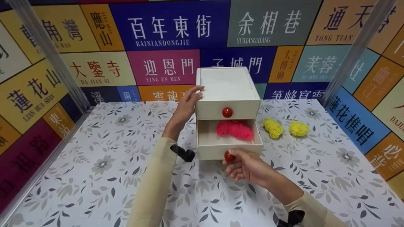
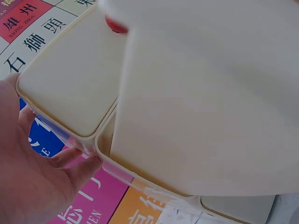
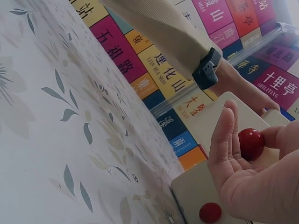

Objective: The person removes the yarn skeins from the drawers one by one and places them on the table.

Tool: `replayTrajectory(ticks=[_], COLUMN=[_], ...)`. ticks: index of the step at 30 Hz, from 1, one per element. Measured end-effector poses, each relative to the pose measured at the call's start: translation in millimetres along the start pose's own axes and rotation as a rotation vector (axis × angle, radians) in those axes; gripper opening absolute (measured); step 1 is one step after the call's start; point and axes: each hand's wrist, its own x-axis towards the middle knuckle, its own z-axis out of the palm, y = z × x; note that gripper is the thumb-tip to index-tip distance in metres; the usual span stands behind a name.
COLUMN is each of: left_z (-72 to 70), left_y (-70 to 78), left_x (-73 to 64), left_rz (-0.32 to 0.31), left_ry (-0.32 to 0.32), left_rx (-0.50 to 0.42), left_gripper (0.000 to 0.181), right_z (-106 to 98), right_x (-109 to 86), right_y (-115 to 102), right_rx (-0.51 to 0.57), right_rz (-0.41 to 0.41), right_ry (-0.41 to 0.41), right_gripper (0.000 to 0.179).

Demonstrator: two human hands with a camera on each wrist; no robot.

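A small white drawer cabinet (image 1: 225,83) stands on the patterned cloth. Its middle drawer (image 1: 205,152) is pulled out, with a bundle of pink yarn (image 1: 235,130) inside. My right hand (image 1: 252,168) pinches that drawer's red knob (image 3: 251,144) between thumb and fingers. At the cabinet's left side, my left hand (image 1: 187,104) rests its fingers against the upper edge. The left wrist view shows that hand (image 2: 42,172) beside the cabinet's side wall, its fingers touching it. Above the pulled drawer, the top drawer (image 1: 208,110) is closed.
Two bundles of yellow yarn, one nearer (image 1: 273,128) and one farther right (image 1: 299,128), lie on the cloth right of the cabinet. A lower red knob (image 3: 210,213) appears in the right wrist view. Behind stands a wall of coloured, lettered panels (image 1: 170,25).
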Motion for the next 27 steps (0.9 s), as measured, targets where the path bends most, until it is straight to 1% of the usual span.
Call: replayTrajectory(ticks=[4,13,21,27], left_z=[-0.6,-1.9,-1.8,-1.3], left_y=[-0.4,0.7,0.6,0.2], left_x=[-0.5,-0.9,0.0,0.4], left_rz=[0.005,-0.009,0.006,0.007], left_ry=[-0.007,-0.013,-0.011,-0.01], left_rx=[-0.002,0.0,-0.012,-0.01], left_gripper=[0.039,0.039,0.038,0.039], right_z=[1.5,5.3,6.3,9.5], right_x=[-5.4,-17.5,-26.6,-31.7], right_y=[2.6,6.5,8.8,12.4], right_rx=[0.001,-0.031,-0.029,-0.043], right_rz=[0.006,0.005,0.009,0.022], right_ry=[-0.01,-0.026,-0.04,-0.058], right_gripper=[0.037,0.037,0.037,0.039])
